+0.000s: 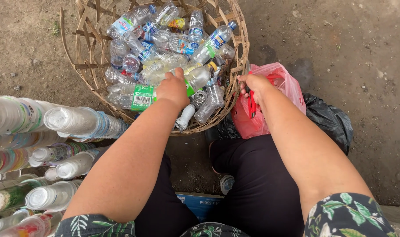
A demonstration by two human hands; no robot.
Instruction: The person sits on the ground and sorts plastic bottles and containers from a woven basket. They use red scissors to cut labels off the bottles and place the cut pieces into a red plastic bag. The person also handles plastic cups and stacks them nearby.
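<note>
Left hand (173, 89) grips a bottle (195, 78) (clear plastic) in basket (235, 66).

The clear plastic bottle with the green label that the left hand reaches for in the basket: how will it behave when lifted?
The clear bottle under the left hand looks empty, so it is probably very light. Its thin walls may dent and crackle under a squeeze. Being round, it would likely roll if released onto the heap in the woven basket.

Stacked plastic cups (72, 122) lie at the left; a black bag (329, 118) sits right on dirt ground (353, 48).
</note>
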